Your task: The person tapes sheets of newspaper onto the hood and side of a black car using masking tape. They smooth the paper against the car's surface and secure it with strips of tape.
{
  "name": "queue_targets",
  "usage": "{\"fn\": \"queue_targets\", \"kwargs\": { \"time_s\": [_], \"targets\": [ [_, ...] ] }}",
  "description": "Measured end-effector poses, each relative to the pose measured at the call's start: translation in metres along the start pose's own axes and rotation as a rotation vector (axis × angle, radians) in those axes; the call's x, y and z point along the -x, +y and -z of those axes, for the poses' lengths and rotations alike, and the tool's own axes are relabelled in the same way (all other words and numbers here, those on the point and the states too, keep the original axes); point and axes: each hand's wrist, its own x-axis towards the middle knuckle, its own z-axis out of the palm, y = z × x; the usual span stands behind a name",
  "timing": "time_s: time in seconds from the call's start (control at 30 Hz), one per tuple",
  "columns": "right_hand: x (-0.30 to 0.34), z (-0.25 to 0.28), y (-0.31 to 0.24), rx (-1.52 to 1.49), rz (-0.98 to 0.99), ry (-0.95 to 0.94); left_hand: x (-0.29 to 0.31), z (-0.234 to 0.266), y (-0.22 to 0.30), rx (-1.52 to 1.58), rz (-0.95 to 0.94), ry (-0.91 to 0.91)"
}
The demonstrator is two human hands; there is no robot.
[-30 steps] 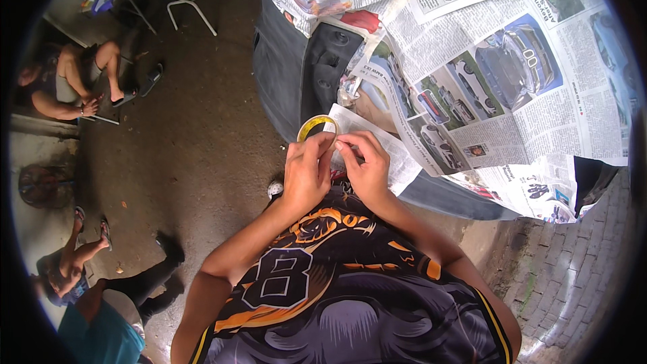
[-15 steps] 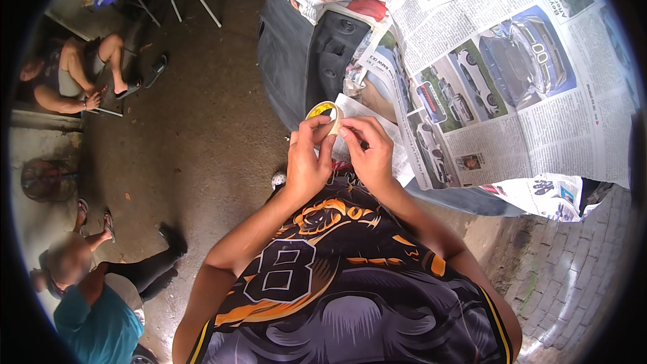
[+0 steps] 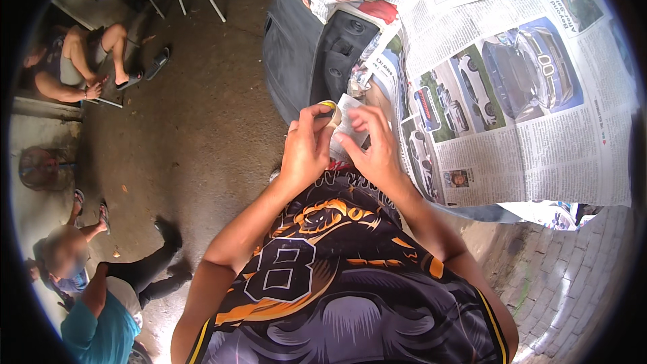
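A roll of masking tape [image 3: 335,118], cream outside with a yellow inner core, is held in my left hand [image 3: 304,148], fingers on its near side and partly hiding it. Just right of the roll, my right hand [image 3: 375,152] has its thumb and fingers apart with nothing visible between them; its fingertips are slightly blurred. Behind both hands is a loose flap of newspaper [image 3: 347,108], next to a dark grey car bumper [image 3: 286,61]. The bumper has a black recess [image 3: 340,44] beside the newspaper sheets [image 3: 465,155] that cover the car body.
Two people sit at the left, one in dark clothes [image 3: 50,84], the other in a teal shirt [image 3: 101,320]. A slipper [image 3: 158,63] lies on the concrete floor [image 3: 195,121]. A chair [image 3: 202,0] stands farther back; paving bricks [image 3: 579,283] lie at the right.
My right hand's fingers have come off the tape roll and spread apart. The roll stays in my left hand, now turned more edge-on. The whole view has shifted slightly.
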Motion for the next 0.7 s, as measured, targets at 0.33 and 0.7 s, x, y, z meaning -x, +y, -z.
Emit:
{"fn": "queue_targets", "kwargs": {
  "time_s": [0.33,0.7],
  "targets": [
    [-0.012,0.002,-0.003,0.13,0.156,0.059,0.005,0.007,0.014,0.064,-0.018,-0.115],
    [-0.006,0.0,-0.008,-0.104,-0.134,0.003,0.004,0.021,-0.003,0.119,0.228,-0.26]
  ]
}}
